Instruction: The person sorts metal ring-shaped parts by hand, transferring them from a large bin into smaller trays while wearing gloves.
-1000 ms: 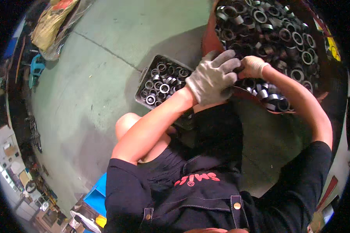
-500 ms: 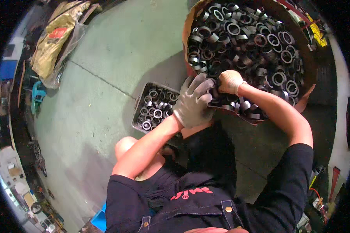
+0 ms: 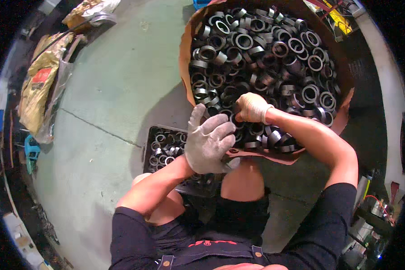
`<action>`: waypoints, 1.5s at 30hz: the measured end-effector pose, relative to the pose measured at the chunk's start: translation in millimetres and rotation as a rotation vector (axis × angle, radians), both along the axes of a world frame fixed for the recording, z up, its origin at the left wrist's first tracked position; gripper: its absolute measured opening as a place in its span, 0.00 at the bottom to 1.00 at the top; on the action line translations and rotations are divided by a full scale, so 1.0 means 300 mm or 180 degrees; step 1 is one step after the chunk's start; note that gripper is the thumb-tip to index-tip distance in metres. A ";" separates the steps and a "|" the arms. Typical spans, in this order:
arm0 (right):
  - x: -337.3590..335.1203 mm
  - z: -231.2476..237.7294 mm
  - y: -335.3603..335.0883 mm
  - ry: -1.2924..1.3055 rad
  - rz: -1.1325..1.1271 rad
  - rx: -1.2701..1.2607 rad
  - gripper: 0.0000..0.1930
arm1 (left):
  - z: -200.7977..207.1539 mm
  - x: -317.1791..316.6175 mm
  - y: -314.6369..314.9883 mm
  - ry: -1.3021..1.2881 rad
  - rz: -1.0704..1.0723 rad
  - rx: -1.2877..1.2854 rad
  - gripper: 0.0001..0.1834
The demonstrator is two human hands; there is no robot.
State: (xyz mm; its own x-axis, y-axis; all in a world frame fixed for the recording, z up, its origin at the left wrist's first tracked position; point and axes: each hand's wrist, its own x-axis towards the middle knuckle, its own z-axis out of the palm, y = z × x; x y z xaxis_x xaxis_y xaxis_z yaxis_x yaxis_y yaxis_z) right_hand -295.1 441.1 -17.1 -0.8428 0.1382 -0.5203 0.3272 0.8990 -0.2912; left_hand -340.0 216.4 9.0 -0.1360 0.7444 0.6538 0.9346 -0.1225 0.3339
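Silver-and-black metal rings (image 3: 267,80); grey left glove (image 3: 209,145); off-white right glove (image 3: 255,108); reddish-brown container rim (image 3: 185,60); pale green floor (image 3: 117,99); black sleeves (image 3: 320,222).

Left hand (image 3: 210,141), in a grey glove, is above the near left edge of the bin (image 3: 186,56), back uppermost, fingers extended and spread; its palm side is hidden. Right hand (image 3: 253,108), in a pale knitted glove, is inside the bin with fingers bent down among the rings (image 3: 245,42); whether it grips one cannot be determined. Bin has a brown, uneven rim and is heaped with metal rings lying flat, tilted and on edge. A dark crate (image 3: 145,148), also containing rings, stands left of the bin on the green floor (image 3: 108,112), partly covered by the left forearm (image 3: 159,184). A yellowish sack (image 3: 42,83) lies at far left, with a teal object (image 3: 31,150) below it in view.
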 end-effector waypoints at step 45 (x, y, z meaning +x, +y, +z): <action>0.225 0.297 0.407 0.0951 -0.0406 0.1577 0.18 | -0.048 0.221 0.645 -0.1188 -0.1291 -0.3116 0.40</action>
State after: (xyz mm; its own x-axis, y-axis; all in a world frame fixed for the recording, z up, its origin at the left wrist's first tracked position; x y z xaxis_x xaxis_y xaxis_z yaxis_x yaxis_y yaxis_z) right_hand -227.6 563.3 71.8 -0.9036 0.4138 -0.1105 0.4099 0.9104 0.0570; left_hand -273.7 409.8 -5.5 0.1681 0.9486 -0.2681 0.7065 0.0738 0.7039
